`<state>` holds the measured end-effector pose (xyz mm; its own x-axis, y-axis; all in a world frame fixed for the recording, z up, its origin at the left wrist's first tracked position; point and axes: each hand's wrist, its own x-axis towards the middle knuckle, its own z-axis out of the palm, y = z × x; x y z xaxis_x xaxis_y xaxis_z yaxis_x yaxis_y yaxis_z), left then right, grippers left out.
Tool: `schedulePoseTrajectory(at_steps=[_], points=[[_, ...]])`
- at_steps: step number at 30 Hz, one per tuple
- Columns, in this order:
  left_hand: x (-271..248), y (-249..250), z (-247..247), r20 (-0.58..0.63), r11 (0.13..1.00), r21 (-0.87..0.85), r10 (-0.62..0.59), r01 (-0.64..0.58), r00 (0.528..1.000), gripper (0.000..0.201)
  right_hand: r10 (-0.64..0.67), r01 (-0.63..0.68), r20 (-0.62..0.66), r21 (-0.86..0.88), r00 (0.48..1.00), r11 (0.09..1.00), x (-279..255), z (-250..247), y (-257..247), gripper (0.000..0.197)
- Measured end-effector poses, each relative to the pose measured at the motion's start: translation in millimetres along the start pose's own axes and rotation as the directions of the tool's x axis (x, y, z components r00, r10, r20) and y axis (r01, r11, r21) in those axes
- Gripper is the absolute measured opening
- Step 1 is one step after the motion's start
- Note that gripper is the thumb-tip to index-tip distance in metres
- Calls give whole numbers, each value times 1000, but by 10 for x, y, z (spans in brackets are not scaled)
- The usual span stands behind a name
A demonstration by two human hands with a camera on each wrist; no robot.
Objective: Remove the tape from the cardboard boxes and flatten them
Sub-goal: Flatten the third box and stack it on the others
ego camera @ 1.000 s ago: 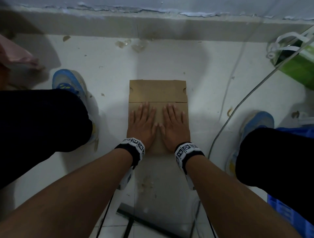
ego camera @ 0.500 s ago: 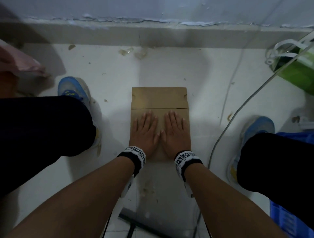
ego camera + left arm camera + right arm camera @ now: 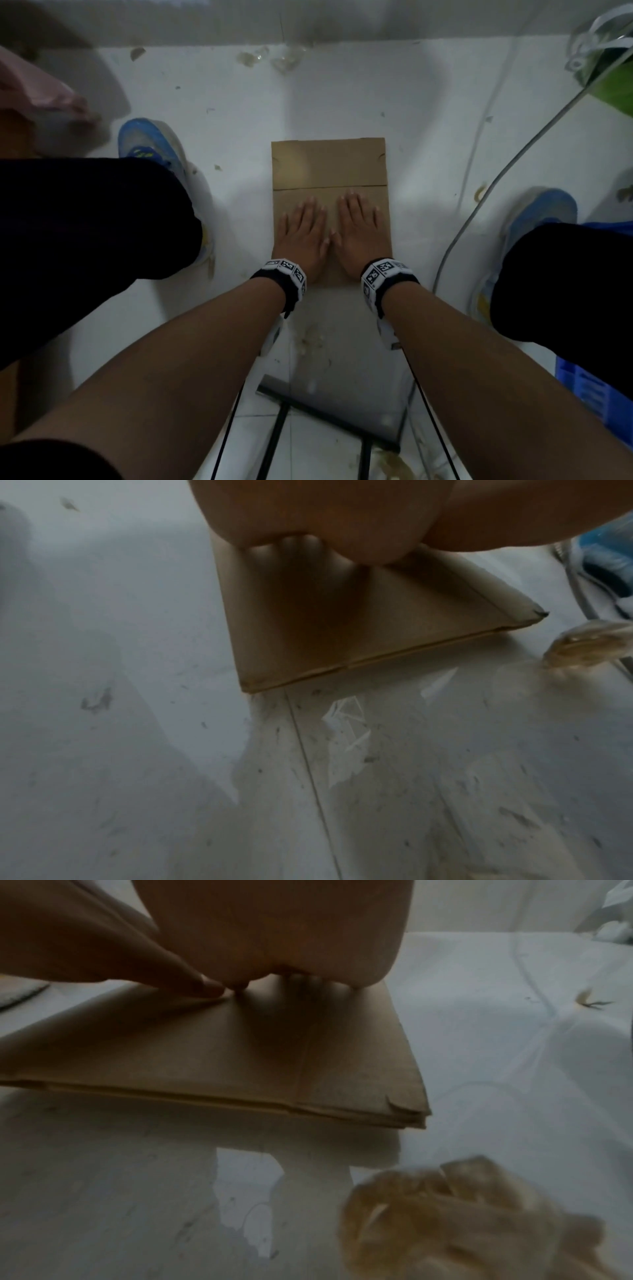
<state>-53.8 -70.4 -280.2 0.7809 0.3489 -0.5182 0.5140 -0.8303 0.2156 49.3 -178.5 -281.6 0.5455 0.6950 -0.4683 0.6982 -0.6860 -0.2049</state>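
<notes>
A brown cardboard box [image 3: 329,164] lies flattened on the white floor between my feet. Both hands press flat on its near half, side by side, fingers straight and pointing away from me. My left hand [image 3: 303,228] covers the left part, my right hand [image 3: 359,224] the right part, thumbs nearly touching. In the left wrist view the flattened box [image 3: 342,631] shows its layered near edge under my palm. The right wrist view shows the box [image 3: 240,1064] with a torn corner, and a crumpled wad of clear tape [image 3: 462,1213] lying on the floor close to it.
My blue shoes [image 3: 150,144] [image 3: 544,212] and dark-trousered knees flank the box. A thin cable [image 3: 479,192] runs along the right. A green bag [image 3: 616,82] sits far right, a blue crate [image 3: 596,394] near right, a pink bag [image 3: 37,89] far left. Tape scraps [image 3: 284,58] lie by the wall.
Both hands stay pressed flat on the flattened box. The head view has tilted down a little, so the wall has slipped toward the top edge.
</notes>
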Motion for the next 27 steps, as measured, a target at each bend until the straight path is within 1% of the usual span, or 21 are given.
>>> schedulePoseTrajectory(at_steps=[2, 7, 9, 11, 16, 18, 20, 22, 26, 27], points=[[5, 24, 0, 2, 1000, -5, -5, 5, 1000, 65, 3, -3, 0, -24, 1000, 1000, 6, -3, -12, 71], [-48, 62, -25, 11, 1000, -23, -12, 12, 1000, 66, 20, -19, 22, -23, 1000, 1000, -68, -50, -55, 68], [-93, 57, -73, -6, 1000, 18, 15, -15, 1000, 65, 24, -23, 16, -34, 1000, 999, -134, -62, -70, 66], [-131, 65, -139, -40, 998, 57, 42, -40, 998, 61, 23, -23, 1, -31, 1000, 999, -180, -83, -97, 64], [-75, 165, -375, -139, 999, -45, -21, 15, 990, 58, 47, -43, -114, 33, 992, 999, -93, -263, -157, 60], [-8, 182, -418, -181, 998, -60, -4, -7, 983, 57, 60, -55, -128, 41, 990, 998, -12, -324, -157, 60], [47, 168, -402, -194, 998, -64, -1, -12, 981, 57, 54, -49, -128, 43, 990, 998, 55, -340, -140, 60], [84, 128, -321, -143, 999, -53, -17, 9, 990, 59, 45, -41, -95, 44, 994, 998, 92, -298, -103, 60], [143, 47, -128, 27, 999, -12, -34, 34, 999, 61, 24, -24, 4, 45, 1000, 999, 72, -52, 14, 63], [155, 49, -101, 42, 999, 5, -37, 37, 998, 62, 19, -20, 8, 39, 1000, 999, 66, -9, 37, 64]])
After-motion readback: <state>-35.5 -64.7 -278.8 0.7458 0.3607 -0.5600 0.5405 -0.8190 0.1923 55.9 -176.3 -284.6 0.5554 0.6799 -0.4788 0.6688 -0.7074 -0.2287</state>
